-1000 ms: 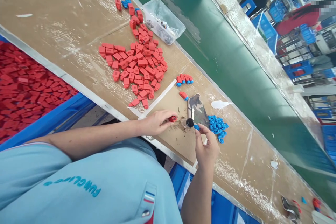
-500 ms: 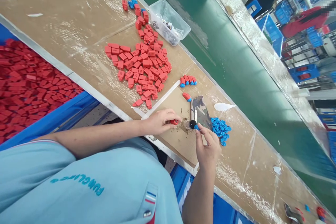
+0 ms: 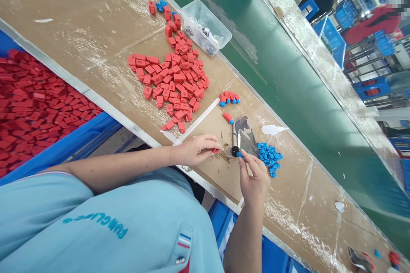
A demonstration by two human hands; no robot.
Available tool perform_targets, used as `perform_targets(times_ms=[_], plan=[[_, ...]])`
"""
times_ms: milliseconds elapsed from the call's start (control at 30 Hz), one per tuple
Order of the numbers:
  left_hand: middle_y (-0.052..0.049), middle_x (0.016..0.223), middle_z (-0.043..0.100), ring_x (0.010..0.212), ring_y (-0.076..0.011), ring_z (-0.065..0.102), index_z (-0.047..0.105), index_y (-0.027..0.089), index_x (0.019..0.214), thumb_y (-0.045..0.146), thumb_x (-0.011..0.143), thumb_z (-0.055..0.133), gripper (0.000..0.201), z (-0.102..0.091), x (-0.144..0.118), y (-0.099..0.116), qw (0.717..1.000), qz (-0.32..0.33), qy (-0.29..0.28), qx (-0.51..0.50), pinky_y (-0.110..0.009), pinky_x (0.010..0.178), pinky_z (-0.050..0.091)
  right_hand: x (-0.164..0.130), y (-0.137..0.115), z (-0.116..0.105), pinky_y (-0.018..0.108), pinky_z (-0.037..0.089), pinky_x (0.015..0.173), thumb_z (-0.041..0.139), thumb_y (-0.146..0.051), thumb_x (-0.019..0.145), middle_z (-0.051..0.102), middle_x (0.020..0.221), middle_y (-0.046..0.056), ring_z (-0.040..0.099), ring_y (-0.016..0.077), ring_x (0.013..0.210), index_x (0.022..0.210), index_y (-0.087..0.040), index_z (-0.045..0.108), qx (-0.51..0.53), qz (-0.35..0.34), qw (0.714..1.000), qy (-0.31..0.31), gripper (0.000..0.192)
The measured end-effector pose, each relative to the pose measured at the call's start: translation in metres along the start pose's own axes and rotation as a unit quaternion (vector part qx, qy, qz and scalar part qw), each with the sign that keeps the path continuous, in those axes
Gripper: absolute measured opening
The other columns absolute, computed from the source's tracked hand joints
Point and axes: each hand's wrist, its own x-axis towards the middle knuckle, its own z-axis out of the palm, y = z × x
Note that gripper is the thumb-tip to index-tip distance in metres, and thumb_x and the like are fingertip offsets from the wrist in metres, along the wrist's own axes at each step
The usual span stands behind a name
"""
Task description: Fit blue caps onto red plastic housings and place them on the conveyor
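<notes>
head view | my left hand (image 3: 195, 150) pinches a red piece (image 3: 215, 150), right hand (image 3: 254, 177) pinches a blue piece (image 3: 239, 155), both at the small black post (image 3: 235, 151) on the counter (image 3: 96, 17) between them | risk: tiny blue piece may slip from my fingertips or meet the red one crooked; blue pile (image 3: 269, 157) just beyond my right hand could scatter if nudged

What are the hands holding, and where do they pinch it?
The left hand pinches a small red plastic piece at its end, fingers over most of it. The right hand pinches a small blue piece at its fingertips.
</notes>
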Motion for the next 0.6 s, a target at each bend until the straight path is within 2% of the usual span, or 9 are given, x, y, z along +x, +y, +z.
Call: perform_targets(times_ms=[200, 333, 433, 500, 600], plan=[[-0.007, 0.098, 0.067, 0.089, -0.0148, 0.062, 0.065, 0.017, 0.107, 0.015, 0.088, 0.051, 0.023, 0.0, 0.0, -0.001, 1.0, -0.023, -0.014, -0.014, -0.026, 0.086, 0.049, 0.001, 0.0, -0.001, 0.033, 0.052, 0.074, 0.054, -0.033, 0.089, 0.073, 0.09, 0.006, 0.066, 0.0189, 0.083, 0.099, -0.024, 0.073, 0.004, 0.011, 1.0, 0.008, 0.023], [-0.006, 0.09, 0.069, 0.08, -0.0134, 0.062, 0.063, 0.014, 0.099, 0.016, 0.086, 0.056, 0.015, 0.0, -0.001, 0.0, 0.998, -0.037, -0.005, -0.041, -0.024, 0.078, 0.05, -0.001, -0.003, -0.003, 0.034, 0.052, 0.077, 0.057, -0.035, 0.087, 0.073, 0.089, 0.006, 0.066, 0.0193, 0.083, 0.096, -0.024, 0.073, 0.026, 0.042, 0.999, 0.009, 0.022], [-0.007, 0.093, 0.07, 0.084, -0.014, 0.063, 0.065, 0.013, 0.098, 0.016, 0.088, 0.055, 0.014, 0.0, 0.0, 0.0, 0.999, -0.016, -0.02, -0.046, -0.023, 0.081, 0.049, -0.009, -0.01, -0.002, 0.035, 0.052, 0.078, 0.061, -0.036, 0.084, 0.073, 0.089, 0.007, 0.065, 0.0183, 0.078, 0.096, -0.021, 0.072, 0.106, 0.115, 0.988, 0.001, 0.022], [-0.008, 0.095, 0.071, 0.087, -0.0145, 0.064, 0.065, 0.013, 0.101, 0.015, 0.089, 0.054, 0.017, -0.001, 0.0, 0.0, 0.999, -0.005, -0.032, -0.043, -0.024, 0.083, 0.048, -0.015, -0.017, 0.002, 0.035, 0.052, 0.079, 0.064, -0.036, 0.082, 0.072, 0.09, 0.007, 0.065, 0.0176, 0.078, 0.097, -0.02, 0.07, 0.185, 0.166, 0.968, -0.017, 0.023], [-0.009, 0.096, 0.071, 0.089, -0.015, 0.064, 0.066, 0.014, 0.104, 0.014, 0.089, 0.054, 0.019, 0.0, 0.0, -0.001, 0.999, 0.006, -0.039, -0.033, -0.024, 0.083, 0.049, -0.023, -0.027, 0.012, 0.035, 0.052, 0.08, 0.067, -0.035, 0.08, 0.071, 0.088, 0.006, 0.064, 0.0173, 0.08, 0.095, -0.019, 0.069, 0.27, 0.199, 0.941, -0.047, 0.022]])
